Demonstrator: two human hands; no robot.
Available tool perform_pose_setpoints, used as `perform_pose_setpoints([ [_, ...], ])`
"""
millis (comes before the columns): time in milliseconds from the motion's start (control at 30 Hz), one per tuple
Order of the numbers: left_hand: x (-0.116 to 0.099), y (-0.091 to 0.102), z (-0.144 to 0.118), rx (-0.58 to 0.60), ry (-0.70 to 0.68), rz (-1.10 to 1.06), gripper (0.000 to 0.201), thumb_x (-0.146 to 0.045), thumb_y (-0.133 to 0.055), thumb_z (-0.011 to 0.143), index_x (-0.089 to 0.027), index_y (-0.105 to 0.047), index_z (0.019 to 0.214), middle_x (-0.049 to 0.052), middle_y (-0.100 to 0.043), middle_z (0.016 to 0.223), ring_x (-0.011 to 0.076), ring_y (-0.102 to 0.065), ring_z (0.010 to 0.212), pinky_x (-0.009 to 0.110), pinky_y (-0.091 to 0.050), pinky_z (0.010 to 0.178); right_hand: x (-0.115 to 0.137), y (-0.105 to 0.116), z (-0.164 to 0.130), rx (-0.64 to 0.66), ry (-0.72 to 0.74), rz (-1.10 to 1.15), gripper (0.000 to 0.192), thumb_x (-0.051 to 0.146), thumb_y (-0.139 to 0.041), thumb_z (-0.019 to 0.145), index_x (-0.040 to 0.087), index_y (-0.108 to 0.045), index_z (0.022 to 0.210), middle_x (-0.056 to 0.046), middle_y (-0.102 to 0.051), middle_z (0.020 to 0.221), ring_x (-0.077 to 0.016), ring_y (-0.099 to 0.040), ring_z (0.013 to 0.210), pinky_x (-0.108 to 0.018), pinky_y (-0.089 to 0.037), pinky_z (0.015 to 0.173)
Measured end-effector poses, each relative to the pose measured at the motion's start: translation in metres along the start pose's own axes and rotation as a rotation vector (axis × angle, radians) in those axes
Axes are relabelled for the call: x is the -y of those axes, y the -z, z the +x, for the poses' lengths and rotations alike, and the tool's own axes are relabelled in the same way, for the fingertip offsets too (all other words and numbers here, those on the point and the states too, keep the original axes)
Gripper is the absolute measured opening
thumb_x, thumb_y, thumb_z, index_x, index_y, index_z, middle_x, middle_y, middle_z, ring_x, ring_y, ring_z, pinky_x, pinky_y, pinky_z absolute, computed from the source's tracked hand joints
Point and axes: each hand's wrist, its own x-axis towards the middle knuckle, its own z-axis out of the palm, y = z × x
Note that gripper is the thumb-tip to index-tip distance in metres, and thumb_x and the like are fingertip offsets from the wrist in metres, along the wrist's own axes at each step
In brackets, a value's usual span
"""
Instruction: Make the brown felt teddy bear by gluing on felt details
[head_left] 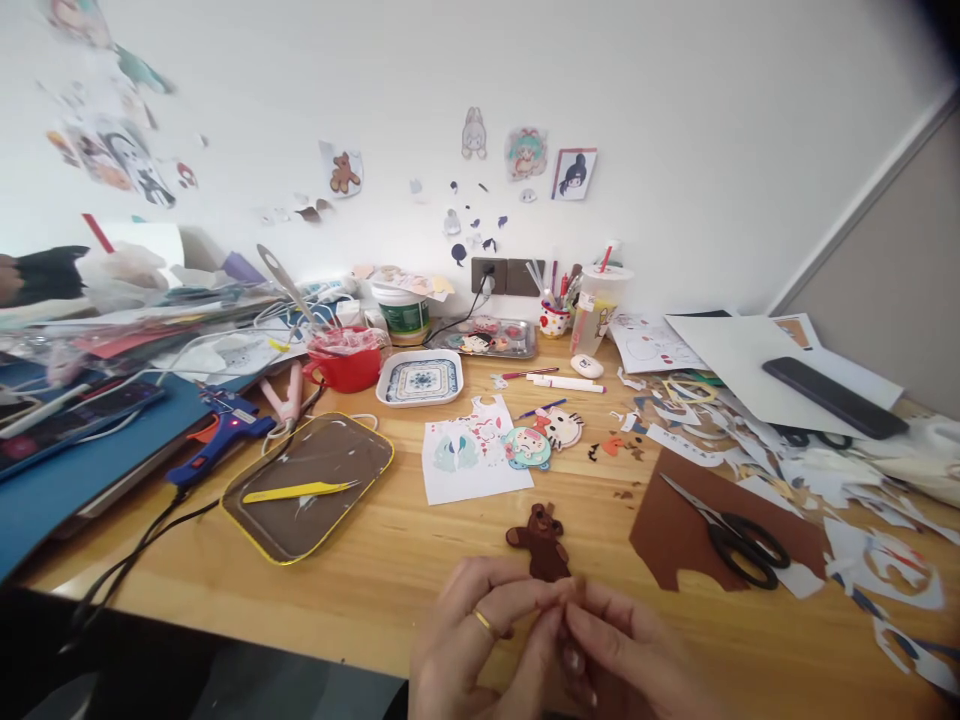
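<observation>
My left hand [476, 645], with a gold ring on one finger, is at the table's front edge. Its thumb and fingers are pinched together. Fingertip to fingertip with it, my right hand [634, 645] is closed in a pinch as well. Whatever lies between them is too small and too covered to name. Just beyond the fingers lies a dark brown bear cut-out [541, 540], its lower end partly behind my hands. Farther off are a round pig-face cut-out [526, 447] and a white cat-face cut-out [564, 428], partly over a cut white sheet [450, 487].
To the right, black-handled scissors [739, 545] rest on brown paper [660, 530], near many paper scraps [817, 480]. On the left are yellow tweezers [300, 491] on a brown tray [281, 530], and a blue glue gun [221, 440]. A red cup [349, 370] and white dish [384, 390] stand behind.
</observation>
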Motion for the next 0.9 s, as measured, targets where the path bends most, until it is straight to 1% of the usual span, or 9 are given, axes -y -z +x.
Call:
perform_pose_setpoints([
  [167,-0.003,0.009,0.008,0.13,0.005,0.134,0.014,-0.009,-0.057,0.073,-0.019,-0.062,0.081,0.002,-0.06,0.072,0.0117,-0.056,0.064,0.02,-0.045,0.051,0.008,-0.006,-0.007,-0.149,-0.009,-0.019,0.022,0.037,-0.068,0.067,0.02,-0.068,0.081,-0.005,-0.065,0.078,-0.0132,-0.058,0.065,-0.023,-0.047,0.06],
  [267,0.007,0.007,0.013,0.175,0.138,0.174,0.01,-0.014,-0.054,0.076,-0.02,-0.062,0.077,0.002,-0.063,0.075,0.0128,-0.058,0.07,0.021,-0.045,0.053,0.012,0.002,-0.002,-0.171,0.004,-0.023,0.021,0.033,-0.065,0.069,0.019,-0.068,0.085,-0.006,-0.067,0.085,-0.0153,-0.06,0.075,-0.025,-0.048,0.068],
  [333,0.017,0.004,0.016,0.18,0.253,0.197,0.01,-0.019,-0.053,0.077,-0.021,-0.063,0.076,0.001,-0.065,0.076,0.0133,-0.059,0.07,0.021,-0.045,0.053,0.017,0.017,0.005,-0.206,0.054,-0.089,0.022,0.031,-0.061,0.072,0.018,-0.065,0.09,-0.007,-0.066,0.091,-0.0159,-0.06,0.083,-0.026,-0.046,0.076],
  [400,0.025,0.004,0.018,0.191,0.319,0.212,0.011,-0.023,-0.053,0.077,-0.021,-0.064,0.077,0.001,-0.066,0.078,0.0138,-0.059,0.071,0.022,-0.045,0.055,0.025,0.036,0.011,-0.281,0.117,-0.221,0.025,0.032,-0.057,0.075,0.017,-0.063,0.094,-0.008,-0.065,0.096,-0.0165,-0.059,0.089,-0.028,-0.045,0.081],
  [500,0.032,0.006,0.017,0.206,0.372,0.227,0.013,-0.028,-0.053,0.077,-0.021,-0.064,0.077,0.002,-0.067,0.08,0.0141,-0.059,0.071,0.022,-0.044,0.056,0.044,0.065,0.011,-0.338,0.13,-0.383,0.027,0.033,-0.057,0.074,0.016,-0.063,0.094,-0.008,-0.066,0.091,-0.0183,-0.061,0.084,-0.029,-0.047,0.075],
  [600,0.034,0.008,0.015,0.202,0.397,0.257,0.015,-0.032,-0.054,0.076,-0.022,-0.065,0.077,0.002,-0.067,0.081,0.0146,-0.06,0.071,0.023,-0.044,0.057,0.063,0.084,0.006,-0.426,0.179,-0.61,0.024,0.035,-0.056,0.074,0.019,-0.063,0.09,-0.006,-0.066,0.088,-0.0193,-0.06,0.081,-0.03,-0.046,0.071],
  [667,0.036,0.009,0.014,0.208,0.401,0.28,0.016,-0.033,-0.053,0.076,-0.022,-0.065,0.078,0.002,-0.068,0.082,0.0149,-0.06,0.072,0.023,-0.045,0.057,0.07,0.087,0.007,-0.45,0.224,-0.783,0.017,0.032,-0.057,0.072,0.02,-0.065,0.083,-0.004,-0.066,0.085,-0.0199,-0.059,0.08,-0.031,-0.043,0.071],
  [733,0.039,0.009,0.013,0.22,0.407,0.3,0.017,-0.033,-0.052,0.076,-0.022,-0.065,0.078,0.002,-0.068,0.082,0.0148,-0.06,0.071,0.023,-0.045,0.057,0.069,0.085,0.012,-0.416,0.253,-0.945,0.011,0.027,-0.057,0.071,0.022,-0.066,0.074,-0.002,-0.066,0.08,-0.02,-0.058,0.076,-0.031,-0.041,0.07],
  [900,0.047,0.013,0.009,0.198,0.425,0.348,0.021,-0.038,-0.051,0.076,-0.022,-0.065,0.08,0.001,-0.066,0.078,0.0142,-0.06,0.067,0.023,-0.046,0.055,0.051,0.074,0.03,-0.356,0.264,-1.203,0.014,0.018,-0.052,0.072,0.021,-0.065,0.069,-0.003,-0.065,0.078,-0.0194,-0.057,0.075,-0.031,-0.038,0.07],
])
